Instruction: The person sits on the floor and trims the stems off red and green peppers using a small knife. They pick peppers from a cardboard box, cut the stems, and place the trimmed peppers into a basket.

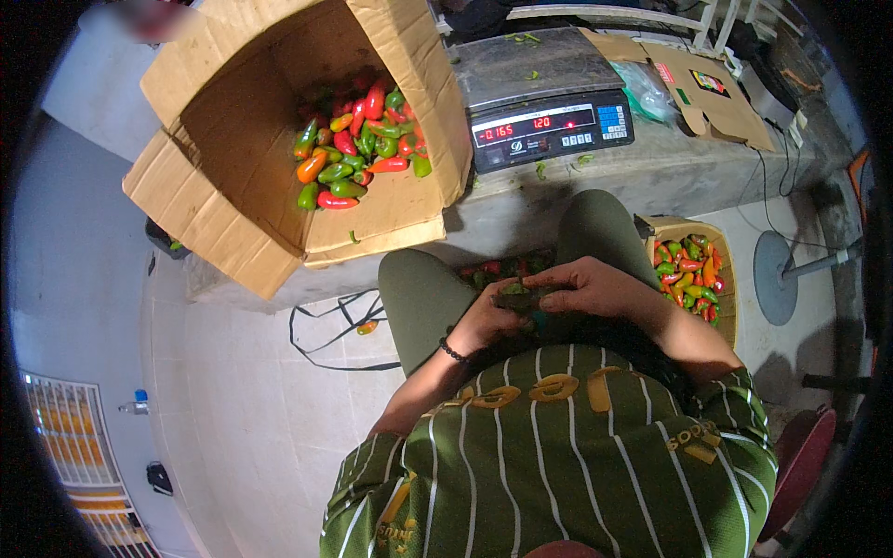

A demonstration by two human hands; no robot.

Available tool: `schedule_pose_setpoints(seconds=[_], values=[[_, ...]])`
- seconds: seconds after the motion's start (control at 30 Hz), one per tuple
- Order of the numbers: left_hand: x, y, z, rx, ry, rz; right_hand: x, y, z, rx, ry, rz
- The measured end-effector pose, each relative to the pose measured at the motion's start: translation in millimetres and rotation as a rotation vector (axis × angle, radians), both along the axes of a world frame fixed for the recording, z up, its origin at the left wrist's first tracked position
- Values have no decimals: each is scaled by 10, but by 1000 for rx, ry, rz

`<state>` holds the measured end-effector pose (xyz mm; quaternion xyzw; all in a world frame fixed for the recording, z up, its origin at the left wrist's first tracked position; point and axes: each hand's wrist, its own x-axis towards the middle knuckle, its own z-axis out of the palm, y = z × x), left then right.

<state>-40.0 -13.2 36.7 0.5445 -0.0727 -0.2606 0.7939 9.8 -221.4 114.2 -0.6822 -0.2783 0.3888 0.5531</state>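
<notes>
Both hands meet over my lap, in shadow. My left hand [488, 317], with a dark beaded bracelet at the wrist, is closed around a dark green pepper [518, 300]. Thumb and forefinger of my right hand [589, 286] pinch the pepper's right end; its stem cannot be made out clearly. Below the hands, between my knees, more red and green peppers [499, 268] show in a dark patch; their container is hidden. A large cardboard box [244, 230] lies tilted with its mouth towards me, holding many red, green and orange peppers [363, 146].
A digital scale [551, 129] with scattered green stems stands on the concrete ledge [670, 167]. To my right, a second cardboard box [729, 279] holds peppers. A round-based metal stand [774, 279] is beyond it. Black strapping [335, 359] and one loose pepper [367, 327] lie on the floor.
</notes>
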Motion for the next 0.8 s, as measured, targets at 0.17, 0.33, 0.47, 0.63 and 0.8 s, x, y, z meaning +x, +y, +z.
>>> schedule_pose_setpoints(seconds=[0.17,0.33,0.47,0.63,0.8], values=[[-84,224,50,-188,-83,-89,336,-318,-57,-263,96,-477],[48,58,-2,2,128,139,182,-267,-388,-144,-243,-491],[113,-317,-35,136,-321,165,100,-13,-213,-298,-513,-247],[115,-291,27,78,-278,64,297,-382,-278,-335,-515,-469],[437,645,421,756,-727,727,563,-1900,-726,-686,-652,-1014]])
